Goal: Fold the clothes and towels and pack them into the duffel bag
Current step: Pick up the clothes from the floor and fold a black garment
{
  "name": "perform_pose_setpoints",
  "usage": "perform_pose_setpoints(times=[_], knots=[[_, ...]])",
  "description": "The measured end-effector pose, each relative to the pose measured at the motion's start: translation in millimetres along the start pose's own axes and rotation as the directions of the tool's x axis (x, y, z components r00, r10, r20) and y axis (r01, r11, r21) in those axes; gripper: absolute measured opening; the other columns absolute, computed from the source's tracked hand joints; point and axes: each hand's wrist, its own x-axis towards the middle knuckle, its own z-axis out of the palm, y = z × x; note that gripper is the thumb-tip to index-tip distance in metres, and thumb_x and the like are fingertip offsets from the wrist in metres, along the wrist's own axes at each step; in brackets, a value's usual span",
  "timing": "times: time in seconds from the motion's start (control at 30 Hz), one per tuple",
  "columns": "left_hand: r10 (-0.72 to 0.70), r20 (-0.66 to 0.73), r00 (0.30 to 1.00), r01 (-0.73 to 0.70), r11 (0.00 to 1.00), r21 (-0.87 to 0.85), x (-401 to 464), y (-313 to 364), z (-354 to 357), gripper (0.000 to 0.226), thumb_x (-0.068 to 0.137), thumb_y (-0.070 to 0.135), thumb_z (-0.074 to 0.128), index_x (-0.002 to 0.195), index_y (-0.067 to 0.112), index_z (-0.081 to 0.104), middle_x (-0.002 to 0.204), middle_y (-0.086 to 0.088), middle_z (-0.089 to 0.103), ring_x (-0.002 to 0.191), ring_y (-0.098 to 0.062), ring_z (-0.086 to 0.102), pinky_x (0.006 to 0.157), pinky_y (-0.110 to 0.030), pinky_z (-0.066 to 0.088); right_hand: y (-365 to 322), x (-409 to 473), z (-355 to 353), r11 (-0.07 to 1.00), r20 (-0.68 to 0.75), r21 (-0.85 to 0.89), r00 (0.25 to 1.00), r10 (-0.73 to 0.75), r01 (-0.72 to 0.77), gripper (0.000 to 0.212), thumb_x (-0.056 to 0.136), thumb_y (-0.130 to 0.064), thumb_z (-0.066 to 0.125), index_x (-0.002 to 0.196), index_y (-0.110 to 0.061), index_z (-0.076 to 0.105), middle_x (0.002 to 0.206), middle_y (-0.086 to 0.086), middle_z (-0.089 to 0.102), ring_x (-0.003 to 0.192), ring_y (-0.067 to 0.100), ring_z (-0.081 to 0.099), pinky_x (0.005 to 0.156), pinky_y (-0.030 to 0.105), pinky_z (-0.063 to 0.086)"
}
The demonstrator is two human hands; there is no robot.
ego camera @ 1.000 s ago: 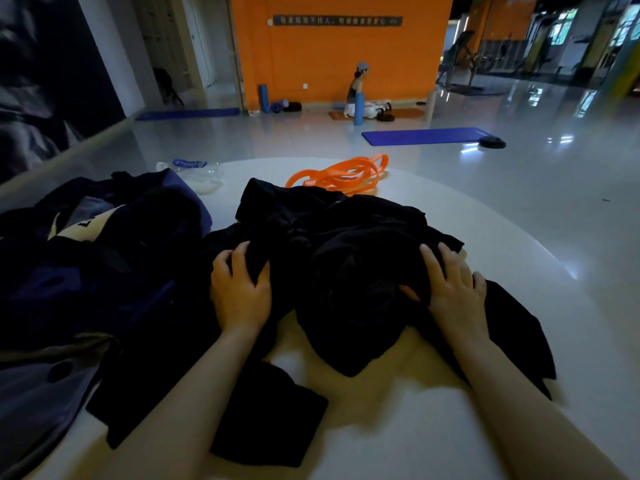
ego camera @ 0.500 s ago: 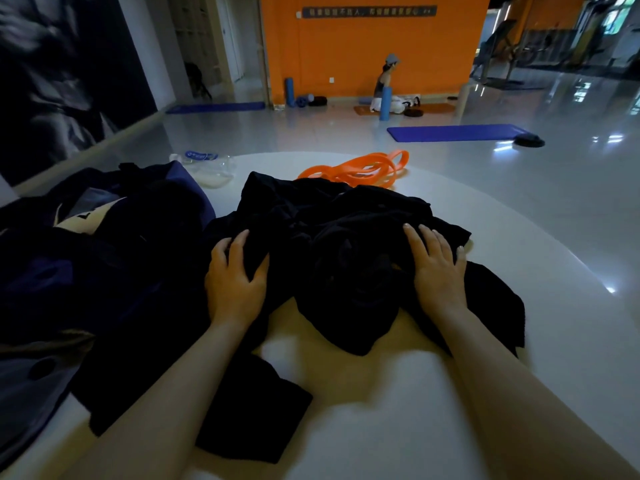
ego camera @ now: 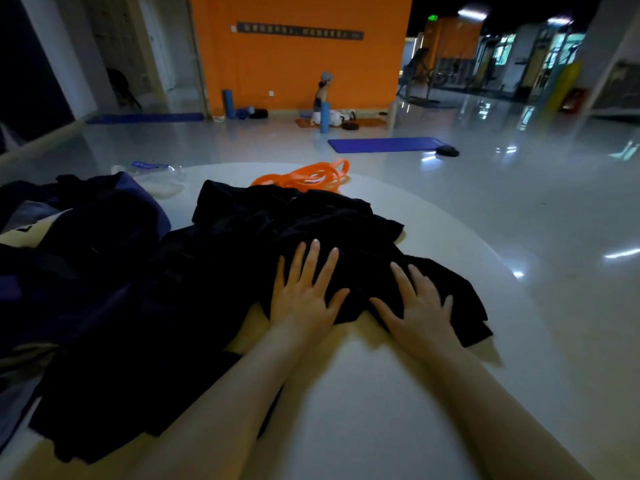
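Both hands have shifted since a second ago: my left hand (ego camera: 304, 296) has slid right off the bunched left part of the black garment (ego camera: 311, 230) toward the middle, and my right hand (ego camera: 417, 311) has come down nearer the front hem. They now lie close together, side by side, apart but nearly thumb to thumb.

Left: fingers straight and spread, palm flat on the cloth, pressing, no pinch or grip. Right: same, fingers splayed and straight, palm down on the right flap of the garment, thumb pointing inward. Neither hand holds anything.

Garment is a crumpled black heap at the centre of the round white table (ego camera: 381, 393), not yet folded. Its front edge sits just under my wrists; the right flap trails out toward the table's right side. More dark cloth spreads left and down to the near-left edge of the table; can't tell if that's the same piece or a second one.

Duffel bag (ego camera: 104, 216), dark navy, sits at the left, touching the black cloth. Can't tell how open it is.

Orange resistance bands (ego camera: 304, 176) lie behind the heap, near the far rim. Clear plastic bag (ego camera: 156, 174) is far left, behind the duffel.
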Motion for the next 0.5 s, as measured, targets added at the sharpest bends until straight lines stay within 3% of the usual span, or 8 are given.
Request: perform_pose_setpoints(times=[0.1,0.2,0.43,0.5], knots=[[-0.009,0.061,0.998,0.005,0.997,0.071,23,-16,10,0.074,0.085,0.064,-0.003,0.152,0.034,-0.001,0.161,-0.002,-0.002,0.148,-0.022,-0.006,0.115,-0.044,-0.011,0,27,5,0.999,0.005,-0.013,0.999,-0.036,0.036,0.074,0.088,-0.067,0.037,0.150,-0.040,0.008,0.159,-0.005,0.007,0.146,0.017,0.005,0.114,0.057,-0.004],[-0.010,0.124,0.992,-0.002,0.995,0.097,47,-24,14,0.068,0.092,0.065,0.004,0.151,0.034,-0.008,0.160,0.001,-0.011,0.147,-0.022,-0.013,0.116,-0.045,-0.013,1,60,9,0.994,0.050,-0.098,0.998,-0.045,0.049,0.072,0.090,-0.065,0.036,0.150,-0.038,0.009,0.159,-0.004,0.011,0.146,0.017,0.008,0.115,0.057,-0.001],[0.044,0.208,0.977,-0.064,0.994,0.089,78,-30,15,0.064,0.096,0.061,0.016,0.152,0.032,0.004,0.161,0.000,-0.007,0.147,-0.021,-0.007,0.117,-0.044,-0.008,6,91,9,0.967,0.136,-0.256,0.991,0.020,0.016,0.068,0.093,-0.066,0.023,0.151,-0.036,0.007,0.160,-0.007,0.011,0.147,0.017,0.006,0.116,0.056,0.001],[0.122,0.144,0.982,-0.126,0.992,0.016,68,-28,4,0.065,0.095,0.062,0.015,0.152,0.031,0.016,0.161,-0.004,0.004,0.148,-0.022,0.003,0.118,-0.045,0.002,-1,82,5,0.933,0.062,-0.355,0.998,-0.029,0.049,0.065,0.095,-0.061,0.025,0.151,-0.034,0.008,0.159,-0.004,0.016,0.146,0.019,0.010,0.114,0.057,0.002]])
